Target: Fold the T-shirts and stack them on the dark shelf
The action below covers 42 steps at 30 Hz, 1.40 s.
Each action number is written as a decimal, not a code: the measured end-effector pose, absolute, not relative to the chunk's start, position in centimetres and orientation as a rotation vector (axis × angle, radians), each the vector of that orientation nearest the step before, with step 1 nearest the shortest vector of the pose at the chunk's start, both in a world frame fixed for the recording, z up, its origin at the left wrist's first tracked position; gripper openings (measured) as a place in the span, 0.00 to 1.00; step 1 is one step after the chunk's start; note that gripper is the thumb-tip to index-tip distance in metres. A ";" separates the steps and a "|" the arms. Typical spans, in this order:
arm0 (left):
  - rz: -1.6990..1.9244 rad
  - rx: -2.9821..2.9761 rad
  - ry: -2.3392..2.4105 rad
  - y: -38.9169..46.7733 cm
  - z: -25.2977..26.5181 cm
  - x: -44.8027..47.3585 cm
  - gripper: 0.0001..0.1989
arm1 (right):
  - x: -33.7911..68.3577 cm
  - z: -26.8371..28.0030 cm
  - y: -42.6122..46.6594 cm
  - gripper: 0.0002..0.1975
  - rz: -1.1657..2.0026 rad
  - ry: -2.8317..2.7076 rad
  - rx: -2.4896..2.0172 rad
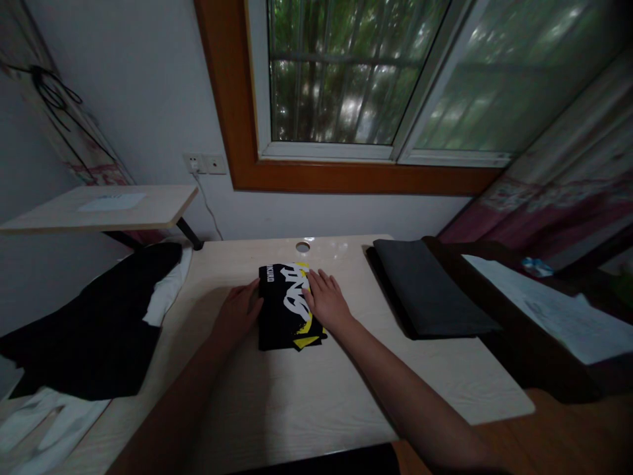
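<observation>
A black T-shirt [277, 323] with white letters and yellow print lies folded into a small rectangle on the pale wooden table [316, 402]. Against its left edge rests my left hand [239, 310], fingers stretched out and thumb touching the cloth. My right hand [328, 300] lies flat along the right side of the folded shirt, its fingers extended over the printed edge. Neither hand grips the cloth. A yellow corner and a bit of black fabric stick out at the lower right of the bundle.
Dark folded garments [430, 290] are stacked at the table's right. At the left lie a loose black garment [99, 330] and white cloth [54, 422], beside a raised shelf [163, 204]. A cable hole [302, 247] sits near the back edge, below the window [346, 79].
</observation>
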<state>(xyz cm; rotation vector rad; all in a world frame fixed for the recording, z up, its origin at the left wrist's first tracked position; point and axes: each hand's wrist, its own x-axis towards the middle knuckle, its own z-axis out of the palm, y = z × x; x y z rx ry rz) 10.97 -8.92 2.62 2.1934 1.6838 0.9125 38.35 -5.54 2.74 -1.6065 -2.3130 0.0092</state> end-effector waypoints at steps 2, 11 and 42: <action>0.942 2.151 1.695 -8.9 2.7 11.1 0.27 | 38.2 2.6 -5.7 0.29 0.005 -2.319 -1.606; 1.281 1.423 1.395 -8.9 2.7 12.9 0.31 | 37.6 2.8 -6.4 0.29 0.019 -2.349 -1.589; 1.314 0.939 0.879 -10.7 5.6 12.9 0.48 | 36.5 5.0 -6.9 0.37 1.417 -1.654 -1.020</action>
